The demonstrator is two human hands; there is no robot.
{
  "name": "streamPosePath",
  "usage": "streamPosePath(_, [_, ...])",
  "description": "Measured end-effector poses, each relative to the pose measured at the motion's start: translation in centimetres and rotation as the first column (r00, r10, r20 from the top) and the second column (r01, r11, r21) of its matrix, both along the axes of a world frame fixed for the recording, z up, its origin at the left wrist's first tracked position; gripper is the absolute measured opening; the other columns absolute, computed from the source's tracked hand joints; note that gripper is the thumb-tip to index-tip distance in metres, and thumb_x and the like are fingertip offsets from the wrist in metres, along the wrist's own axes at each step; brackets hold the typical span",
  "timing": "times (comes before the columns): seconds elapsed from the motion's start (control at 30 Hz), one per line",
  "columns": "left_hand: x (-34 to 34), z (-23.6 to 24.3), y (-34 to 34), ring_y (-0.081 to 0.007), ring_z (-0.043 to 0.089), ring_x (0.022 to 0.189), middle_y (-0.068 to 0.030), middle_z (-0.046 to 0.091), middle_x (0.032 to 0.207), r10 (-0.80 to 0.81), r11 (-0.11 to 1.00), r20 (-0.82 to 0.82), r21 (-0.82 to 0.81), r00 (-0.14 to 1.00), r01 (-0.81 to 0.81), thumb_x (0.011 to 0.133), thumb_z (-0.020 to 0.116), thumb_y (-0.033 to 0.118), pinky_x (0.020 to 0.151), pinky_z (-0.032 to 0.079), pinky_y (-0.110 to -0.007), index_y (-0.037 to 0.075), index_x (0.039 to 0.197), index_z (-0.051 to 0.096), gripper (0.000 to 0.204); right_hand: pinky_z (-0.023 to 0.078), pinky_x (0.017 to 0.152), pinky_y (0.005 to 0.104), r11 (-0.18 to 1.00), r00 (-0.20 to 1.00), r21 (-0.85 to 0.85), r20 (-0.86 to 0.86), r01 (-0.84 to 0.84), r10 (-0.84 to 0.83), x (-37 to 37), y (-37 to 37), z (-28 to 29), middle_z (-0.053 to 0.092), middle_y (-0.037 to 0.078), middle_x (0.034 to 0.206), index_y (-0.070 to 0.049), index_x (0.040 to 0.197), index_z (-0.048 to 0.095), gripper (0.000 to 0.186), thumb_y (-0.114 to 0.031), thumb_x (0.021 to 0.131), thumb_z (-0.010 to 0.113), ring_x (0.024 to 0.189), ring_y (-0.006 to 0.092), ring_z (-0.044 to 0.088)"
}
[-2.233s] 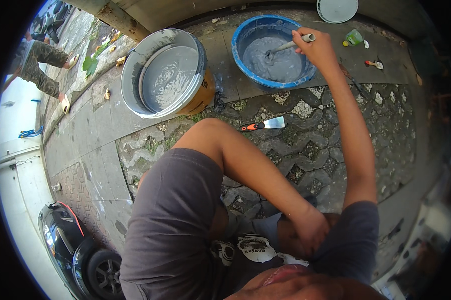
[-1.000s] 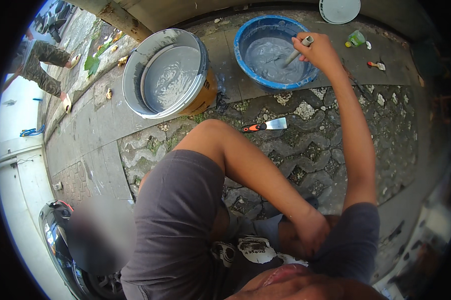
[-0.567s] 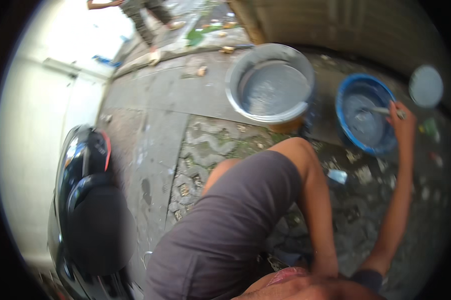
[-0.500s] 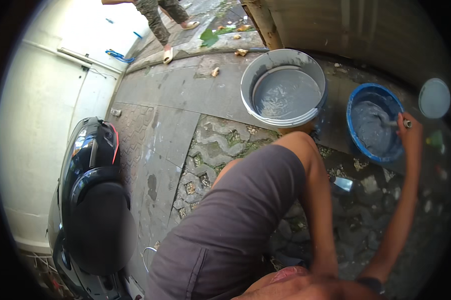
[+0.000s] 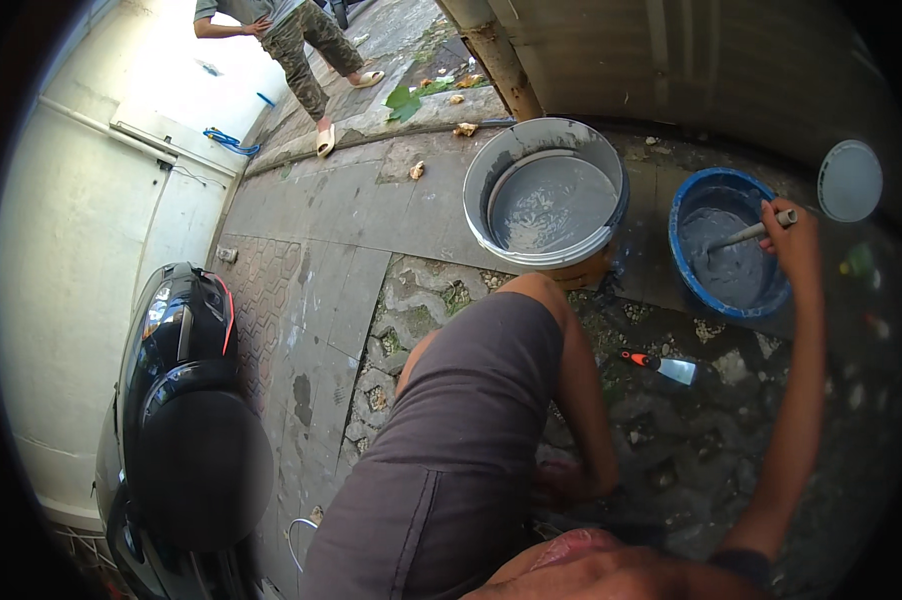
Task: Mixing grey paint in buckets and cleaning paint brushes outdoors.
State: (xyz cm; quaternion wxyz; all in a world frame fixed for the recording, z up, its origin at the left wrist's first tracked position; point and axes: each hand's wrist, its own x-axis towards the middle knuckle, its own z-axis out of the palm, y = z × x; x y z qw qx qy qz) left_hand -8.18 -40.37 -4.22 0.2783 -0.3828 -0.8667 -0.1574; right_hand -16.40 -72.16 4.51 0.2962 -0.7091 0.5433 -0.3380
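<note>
My right hand (image 5: 793,240) is closed around a pale, round stick (image 5: 743,235). The stick slants, its upper end jutting past my fingers and its lower end dipping into thick grey liquid (image 5: 733,272). That liquid sits in a blue bucket (image 5: 679,255) at the right. To its left stands a larger white bucket (image 5: 479,222), also with smooth grey liquid inside and smears on its inner wall. On the ground nearer to me lies a putty knife (image 5: 661,365) with a red-and-black handle. My left hand cannot be made out in this view.
A round pale lid (image 5: 851,180) is beyond the blue bucket. A black motorcycle (image 5: 196,400) stands at the left beside a white wall (image 5: 81,300). Another person (image 5: 296,50) stands at the far left. A post (image 5: 493,55) rises behind the white bucket.
The stick has swung from the bucket's right side toward its middle and shows more of its length. My leg has shifted left, uncovering the putty knife's handle. More of the other person shows.
</note>
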Motion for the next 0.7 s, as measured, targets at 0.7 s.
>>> streamPosePath(0.7, [2.3,-1.0,-0.5,-0.0187,0.067,0.088,0.0030,0.068,0.091,0.033,0.999,0.144,-0.004,0.989,-0.033,0.093,0.056,0.031,0.074,0.051,-0.039,0.025,0.094,0.072,0.017,0.045,0.045,0.0281,1.000,0.972,0.027,-0.237,0.014,-0.007,-0.3,0.2,0.3,0.059,0.008,0.062,0.000,0.084,0.063,0.031,-0.026,0.100,0.060,0.051,0.0130,0.064])
